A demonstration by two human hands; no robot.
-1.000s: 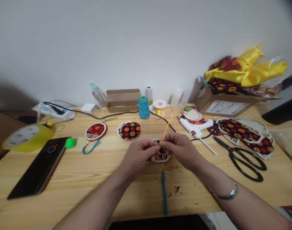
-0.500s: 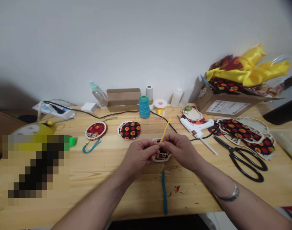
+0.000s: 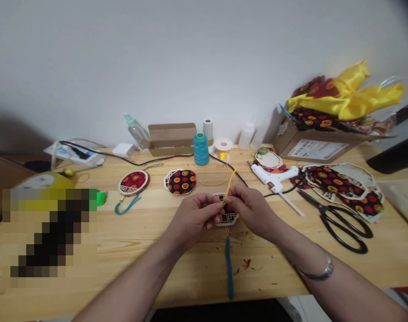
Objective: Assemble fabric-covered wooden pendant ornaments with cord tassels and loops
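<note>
My left hand (image 3: pixel 196 218) and my right hand (image 3: pixel 253 209) meet with pinched fingertips over a flat lattice ornament (image 3: pixel 231 219) of pale wood backed with dark fabric. Both are closed on the yellow cord (image 3: pixel 230 181) at the ornament's upper part, its free end sticking up between them. Below, a blue tassel (image 3: pixel 229 268) hangs on thin yellow strands toward the table's front edge. My fingers hide the exact spot where the cord is held and part of the ornament.
Black scissors (image 3: pixel 334 219) and a white glue gun (image 3: pixel 274 179) lie to the right. Behind stand a blue thread spool (image 3: pixel 201 150) and a yellow cord reel (image 3: pixel 223 145). Finished-looking round ornament (image 3: pixel 134 182) and fabric-covered piece (image 3: pixel 181 181) lie left. A fabric-filled cardboard box (image 3: pixel 319 145) stands back right.
My fingertips have shifted slightly on the cord, with the right ones a little apart from the left. The cord's free end leans slightly further left. The ornament stays in place.
</note>
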